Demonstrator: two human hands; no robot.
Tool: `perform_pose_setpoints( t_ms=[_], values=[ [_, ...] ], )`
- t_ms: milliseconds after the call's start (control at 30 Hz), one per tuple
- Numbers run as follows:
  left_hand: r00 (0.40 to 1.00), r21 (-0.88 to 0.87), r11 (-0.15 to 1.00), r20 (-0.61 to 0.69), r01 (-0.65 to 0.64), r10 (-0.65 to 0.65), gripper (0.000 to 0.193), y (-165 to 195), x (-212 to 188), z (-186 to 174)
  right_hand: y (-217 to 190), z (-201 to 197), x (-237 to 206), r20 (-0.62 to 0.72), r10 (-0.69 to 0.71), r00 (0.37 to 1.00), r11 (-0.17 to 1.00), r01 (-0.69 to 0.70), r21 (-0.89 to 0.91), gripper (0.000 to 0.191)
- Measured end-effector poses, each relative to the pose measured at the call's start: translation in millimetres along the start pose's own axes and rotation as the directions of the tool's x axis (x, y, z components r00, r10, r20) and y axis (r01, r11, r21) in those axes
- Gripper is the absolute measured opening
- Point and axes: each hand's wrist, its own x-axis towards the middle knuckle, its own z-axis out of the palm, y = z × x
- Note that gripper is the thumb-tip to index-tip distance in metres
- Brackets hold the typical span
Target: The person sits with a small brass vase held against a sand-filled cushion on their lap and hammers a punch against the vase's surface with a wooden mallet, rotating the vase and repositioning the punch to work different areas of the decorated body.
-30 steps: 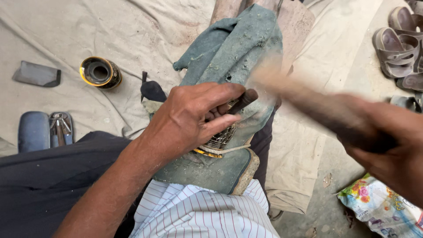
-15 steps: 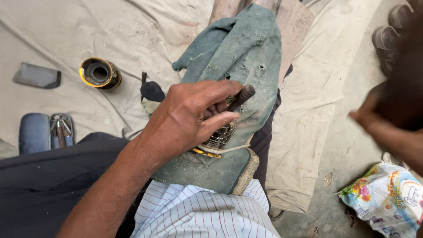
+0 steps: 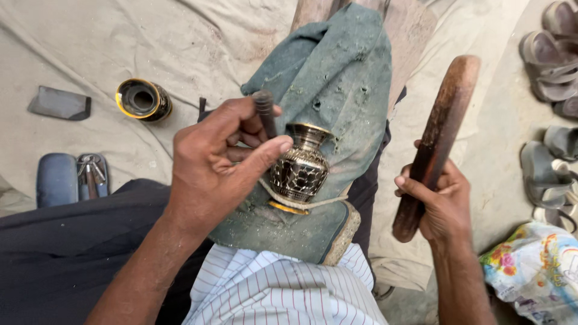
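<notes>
Ground sheet: a pale, creased cloth (image 3: 72,42) covers the floor under me.
Dark cloth: black fabric (image 3: 66,259) lies over my left side, bottom left of view.
Green cloth: a worn, dusty green cloth (image 3: 337,72) is draped over a wooden block (image 3: 409,24) in front of me; it carries the vase.
Shirt: my striped shirt (image 3: 271,289) shows at the bottom edge.
Wooden mallet: a long dark stick (image 3: 442,126), held upright and well apart from the vase.
My right hand: my right hand (image 3: 439,204) is closed around the lower end of the mallet.
My left hand: my left hand (image 3: 223,162) is closed around a short dark punch (image 3: 265,111), thumb tip touching the vase's neck.
Vase: a small brass vase (image 3: 299,168) with dark engraved pattern lies on the green cloth, just beside my left thumb, a cord looped below it.
Tin: a round yellow-rimmed tin (image 3: 143,99) lies on the sheet, far left.
Case: a blue case (image 3: 57,179) with small pliers (image 3: 90,174) beside it.
Sandals: grey sandals (image 3: 551,66) at the right edge.
Bag: a printed plastic bag (image 3: 536,271), bottom right.
</notes>
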Motion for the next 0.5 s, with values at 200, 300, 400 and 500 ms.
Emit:
perform_pose_setpoints(
  t_ms=[200, 300, 400, 500],
  values=[
    [0.998, 0.015, 1.000, 0.059, -0.009, 0.008, 0.030, 1, -7, 19, 46, 0, -14, 0.036, 0.126, 0.991, 0.896, -0.129, 0.424, 0.063],
    [0.995, 0.013, 1.000, 0.101, 0.019, -0.020, 0.033, 2, -14, 21, 51, -3, -16, 0.071, 0.149, 0.986, 0.875, -0.164, 0.455, 0.062],
    [0.995, 0.041, 0.999, 0.102, -0.005, 0.001, 0.040, 0, -22, 23, 38, -2, -20, 0.123, 0.169, 0.978, 0.878, -0.206, 0.431, 0.066],
    [0.995, 0.077, 0.996, 0.093, -0.051, 0.044, 0.043, -2, -26, 25, 9, 0, -32, 0.112, 0.077, 0.991, 0.947, -0.108, 0.303, 0.072]
  ],
)
